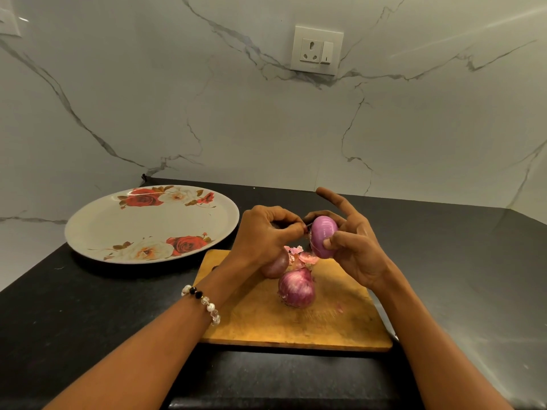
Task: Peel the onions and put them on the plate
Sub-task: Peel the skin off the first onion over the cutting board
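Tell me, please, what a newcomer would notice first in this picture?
First, the glossy peeled onion held up by the right hand above the wooden board, while the left hand pinches at its end. Next, the big rose-patterned plate, with nothing on it, at the left on the dark counter.

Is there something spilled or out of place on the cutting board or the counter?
Nothing serious. Loose onion skins lie on the cutting board behind the unpeeled onions, as expected in peeling. The plate holds no onion yet.
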Demonstrator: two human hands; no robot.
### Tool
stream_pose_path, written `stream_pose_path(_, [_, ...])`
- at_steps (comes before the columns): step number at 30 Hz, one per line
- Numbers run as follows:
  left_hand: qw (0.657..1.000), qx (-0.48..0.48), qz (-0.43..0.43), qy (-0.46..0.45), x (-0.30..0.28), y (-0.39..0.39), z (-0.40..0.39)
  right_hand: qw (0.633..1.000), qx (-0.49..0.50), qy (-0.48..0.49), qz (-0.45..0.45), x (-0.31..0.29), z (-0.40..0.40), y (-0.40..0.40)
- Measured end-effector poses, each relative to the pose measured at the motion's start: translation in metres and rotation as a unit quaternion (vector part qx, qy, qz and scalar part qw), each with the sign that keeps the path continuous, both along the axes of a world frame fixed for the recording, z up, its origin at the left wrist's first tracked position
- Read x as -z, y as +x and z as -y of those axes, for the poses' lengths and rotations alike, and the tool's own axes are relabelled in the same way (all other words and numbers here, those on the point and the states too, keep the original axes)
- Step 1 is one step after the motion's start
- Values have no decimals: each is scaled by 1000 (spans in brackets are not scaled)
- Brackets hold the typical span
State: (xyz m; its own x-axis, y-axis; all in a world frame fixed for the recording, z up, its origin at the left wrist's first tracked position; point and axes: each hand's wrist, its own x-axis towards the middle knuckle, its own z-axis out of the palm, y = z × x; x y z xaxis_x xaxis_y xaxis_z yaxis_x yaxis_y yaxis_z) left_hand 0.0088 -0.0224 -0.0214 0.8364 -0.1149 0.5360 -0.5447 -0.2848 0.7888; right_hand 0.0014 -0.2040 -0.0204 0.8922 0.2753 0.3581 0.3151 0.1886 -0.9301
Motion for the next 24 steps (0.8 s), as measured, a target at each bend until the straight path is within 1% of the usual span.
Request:
stream_pose_path(4, [998, 18, -17, -51, -4, -2, -1, 998, -26, 49, -13, -3, 3, 0])
stream_pose_path(9, [998, 14, 6, -65, -6, -3, 0, 992, -38, 113, -37, -5, 0, -1])
stream_pose_path(11, [997, 27, 20, -63, -7, -6, 0, 990, -37, 127, -55, -7, -2, -3])
stream_pose_path(15, [998, 22, 50, -26, -8, -5, -1, 988, -33, 129, -75, -7, -3, -6])
stream_pose_path(22, [996, 0, 90, -20, -7, -4, 2, 990, -3, 99, -102, -7, -10, -8])
stream_pose_path(24, [994, -6, 109, 16, -6, -5, 1, 992, 7, 75, -96, -6, -10, -7])
